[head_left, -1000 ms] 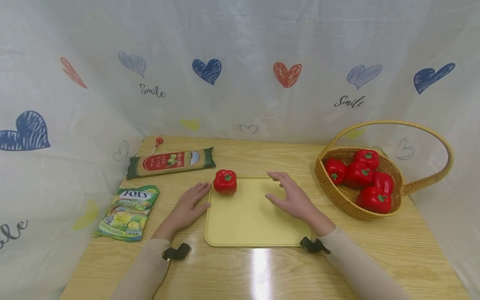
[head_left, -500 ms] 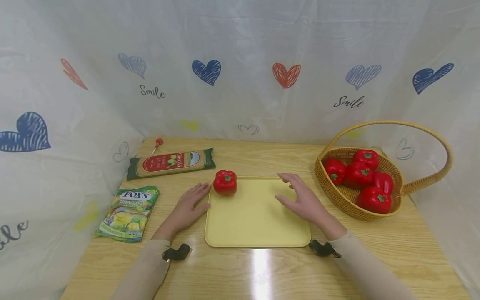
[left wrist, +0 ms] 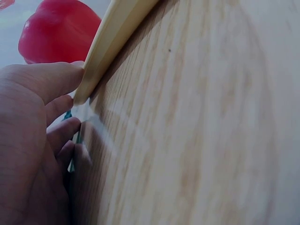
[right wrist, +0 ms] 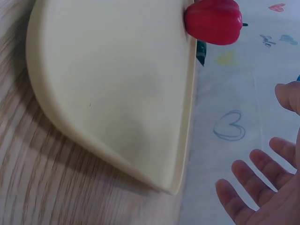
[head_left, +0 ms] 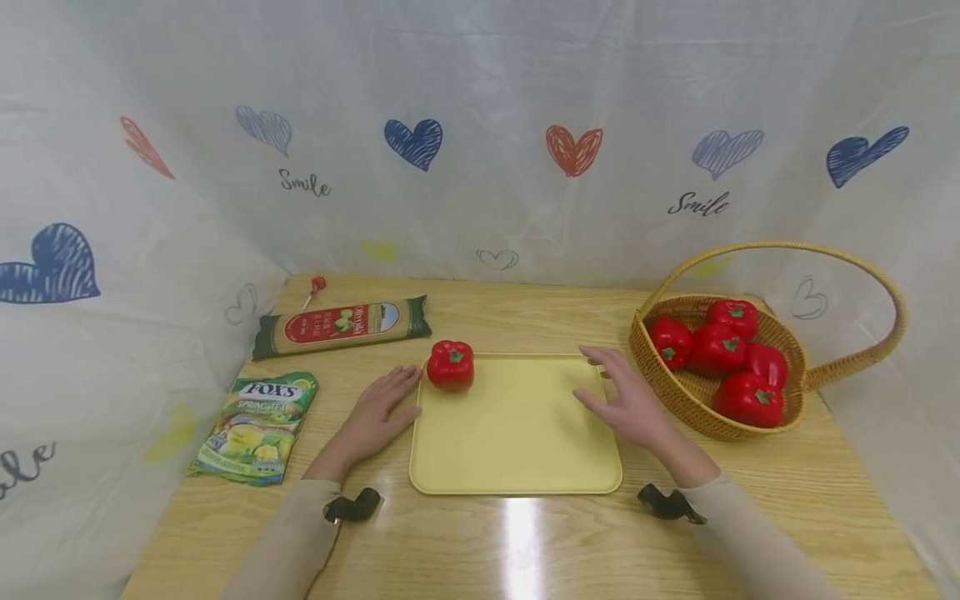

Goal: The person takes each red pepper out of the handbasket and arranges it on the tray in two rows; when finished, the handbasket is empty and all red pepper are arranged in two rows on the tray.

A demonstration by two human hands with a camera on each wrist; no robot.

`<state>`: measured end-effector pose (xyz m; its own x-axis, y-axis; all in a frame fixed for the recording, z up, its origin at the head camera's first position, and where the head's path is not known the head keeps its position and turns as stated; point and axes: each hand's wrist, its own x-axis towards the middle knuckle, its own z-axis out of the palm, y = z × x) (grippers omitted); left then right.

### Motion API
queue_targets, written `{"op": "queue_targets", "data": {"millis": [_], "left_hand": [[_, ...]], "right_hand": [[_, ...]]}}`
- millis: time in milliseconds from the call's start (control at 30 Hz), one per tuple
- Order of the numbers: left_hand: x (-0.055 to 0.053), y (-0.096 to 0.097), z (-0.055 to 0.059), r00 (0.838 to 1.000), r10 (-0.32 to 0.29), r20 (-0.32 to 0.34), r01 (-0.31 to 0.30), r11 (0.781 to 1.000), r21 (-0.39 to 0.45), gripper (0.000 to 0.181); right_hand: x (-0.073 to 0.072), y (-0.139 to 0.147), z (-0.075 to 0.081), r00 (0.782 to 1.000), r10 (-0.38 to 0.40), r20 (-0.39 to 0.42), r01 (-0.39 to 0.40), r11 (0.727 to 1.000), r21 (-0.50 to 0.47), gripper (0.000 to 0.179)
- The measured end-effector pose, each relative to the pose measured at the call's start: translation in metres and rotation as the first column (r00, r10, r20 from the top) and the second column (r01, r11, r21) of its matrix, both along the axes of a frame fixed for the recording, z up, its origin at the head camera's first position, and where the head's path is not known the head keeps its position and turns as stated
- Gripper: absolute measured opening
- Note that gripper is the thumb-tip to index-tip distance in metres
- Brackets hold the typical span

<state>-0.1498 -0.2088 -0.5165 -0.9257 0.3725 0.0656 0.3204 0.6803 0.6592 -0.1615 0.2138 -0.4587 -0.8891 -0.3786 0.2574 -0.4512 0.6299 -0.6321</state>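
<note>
A red bell pepper (head_left: 451,366) sits in the far left corner of a pale yellow tray (head_left: 517,433). My left hand (head_left: 375,417) lies beside the tray's left edge, its thumb at the rim in the left wrist view, where the pepper (left wrist: 58,33) shows beyond. Above the tray's right side hovers my right hand (head_left: 630,404), fingers spread and holding nothing. In the right wrist view its fingers (right wrist: 253,180) stand apart from the tray (right wrist: 117,93). A wicker basket (head_left: 682,404) to the right of that hand holds several red bell peppers (head_left: 717,348).
Left of the tray lie a green candy bag (head_left: 255,429) and a long pasta pack (head_left: 341,326). Behind the pack is a red lollipop (head_left: 317,284). The basket's tall handle (head_left: 787,245) arches up and to the right. A patterned curtain (head_left: 480,200) borders the wooden table (head_left: 450,550).
My right hand has shifted steadily right, from over the tray's middle right toward its right edge and the basket. The left hand and the pepper on the tray have stayed put.
</note>
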Motion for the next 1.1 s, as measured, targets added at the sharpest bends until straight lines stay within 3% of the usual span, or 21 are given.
{"op": "queue_targets", "data": {"millis": [533,900,1100], "left_hand": [[0.001,0.001,-0.001,1.0,0.002,-0.008,-0.002,1.0,0.002,0.063],[0.001,0.002,0.003,1.0,0.006,0.008,-0.006,1.0,-0.001,0.063],[0.001,0.002,0.003,1.0,0.007,0.007,-0.007,1.0,0.002,0.063]], "right_hand": [[0.008,0.028,0.007,0.996,-0.041,-0.074,0.044,0.998,0.037,0.064],[0.018,0.051,0.016,0.992,-0.116,-0.058,0.12,0.991,0.066,0.066],[0.024,0.064,0.022,0.984,-0.154,-0.094,0.163,0.981,0.102,0.067]]}}
